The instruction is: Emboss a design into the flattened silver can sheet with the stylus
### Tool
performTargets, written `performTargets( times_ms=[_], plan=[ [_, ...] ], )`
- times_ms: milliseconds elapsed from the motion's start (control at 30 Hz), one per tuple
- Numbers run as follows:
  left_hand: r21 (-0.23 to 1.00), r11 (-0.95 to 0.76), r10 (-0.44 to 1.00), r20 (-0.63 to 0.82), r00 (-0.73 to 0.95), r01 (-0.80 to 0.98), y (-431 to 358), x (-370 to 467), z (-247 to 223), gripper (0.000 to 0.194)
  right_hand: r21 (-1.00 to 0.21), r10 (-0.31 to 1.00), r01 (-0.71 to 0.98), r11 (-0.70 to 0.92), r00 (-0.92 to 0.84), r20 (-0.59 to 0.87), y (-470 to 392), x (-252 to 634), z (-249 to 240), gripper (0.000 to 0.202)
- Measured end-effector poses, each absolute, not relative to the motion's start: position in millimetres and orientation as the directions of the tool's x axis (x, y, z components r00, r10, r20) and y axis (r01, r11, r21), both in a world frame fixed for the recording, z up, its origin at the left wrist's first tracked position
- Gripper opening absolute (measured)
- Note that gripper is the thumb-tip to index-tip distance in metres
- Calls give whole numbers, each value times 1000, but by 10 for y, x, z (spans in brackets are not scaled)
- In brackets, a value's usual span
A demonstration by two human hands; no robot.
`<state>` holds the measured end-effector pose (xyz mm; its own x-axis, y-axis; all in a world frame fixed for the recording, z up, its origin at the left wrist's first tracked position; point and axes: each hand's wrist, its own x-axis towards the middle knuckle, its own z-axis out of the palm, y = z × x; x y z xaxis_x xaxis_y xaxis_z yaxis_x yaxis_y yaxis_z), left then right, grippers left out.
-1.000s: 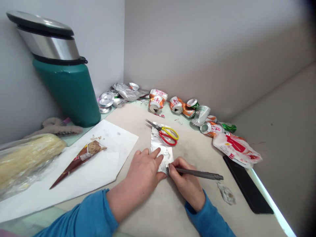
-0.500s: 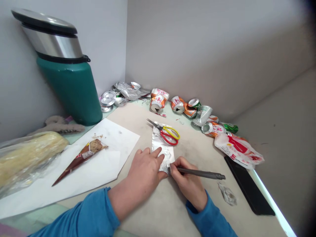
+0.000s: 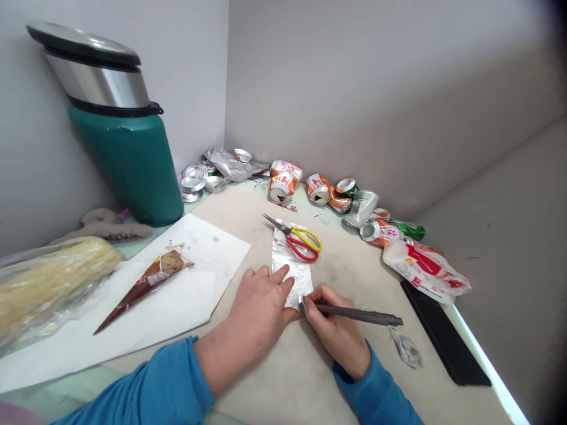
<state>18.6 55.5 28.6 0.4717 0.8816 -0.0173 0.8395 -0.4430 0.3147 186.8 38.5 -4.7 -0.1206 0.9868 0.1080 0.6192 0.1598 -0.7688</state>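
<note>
A strip of silvery metal sheet [image 3: 300,273] lies on the beige work surface, its near end covered in small raised marks. My left hand [image 3: 261,301] rests flat over its left edge, fingers spread. In my right hand [image 3: 339,327] is a dark pen-like tool [image 3: 358,314], its tip down at the strip's near right part. Scissors [image 3: 299,239] with one red and one yellow handle lie across the far end of the strip, blades toward the upper left.
Crushed cans [image 3: 283,182] line the wall, with a white-red wrapper [image 3: 425,268] and black phone [image 3: 443,333] at right. At left are a green bottle [image 3: 128,159], white paper [image 3: 199,295], a brown cone [image 3: 146,286] and a plastic-wrapped yellow item [image 3: 53,283].
The tool's tip and my right fingers have shifted very slightly on the strip. My left hand stays in place.
</note>
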Motion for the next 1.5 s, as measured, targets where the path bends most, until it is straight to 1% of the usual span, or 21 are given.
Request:
performTargets(
  times_ms=[200,267,933,1500],
  plan=[
    [317,-451,879,-3,476,834,559,176,265,38,-808,992,580,105,-6,125,413,1859,-30,21],
    [316,-449,880,-3,475,836,560,176,266,37,-808,992,580,99,6,126,418,1852,-27,21],
    [324,-445,881,-9,473,835,541,173,284,36,-825,996,559,84,-21,87,413,1841,-44,21],
    [325,-444,882,-4,471,835,553,173,273,34,-808,997,585,75,-26,73,429,1846,-64,22]
  ],
)
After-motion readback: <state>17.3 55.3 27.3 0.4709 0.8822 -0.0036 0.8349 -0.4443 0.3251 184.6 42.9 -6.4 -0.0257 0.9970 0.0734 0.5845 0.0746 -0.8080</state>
